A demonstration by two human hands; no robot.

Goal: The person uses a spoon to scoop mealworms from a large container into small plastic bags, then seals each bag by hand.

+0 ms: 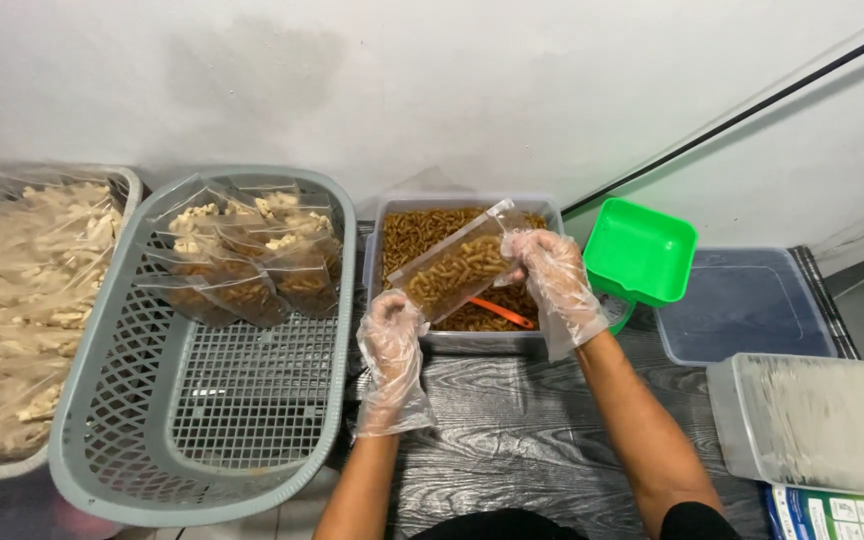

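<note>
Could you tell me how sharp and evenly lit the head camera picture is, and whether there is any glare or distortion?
Head view: even, soft light, faint shadows on the wall; the clear bag of pasta between the left hand and right hand is sharp; mild sheen on the gloves and the bagged snacks; the grey basket bows near the edge, a wide-lens effect.

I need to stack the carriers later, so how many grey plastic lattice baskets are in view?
2. One oval grey plastic lattice basket sits left of centre, holding filled clear bags at its far end. A second grey basket lies at the left edge, heaped with pale bagged pieces; it is partly cut off.
</note>
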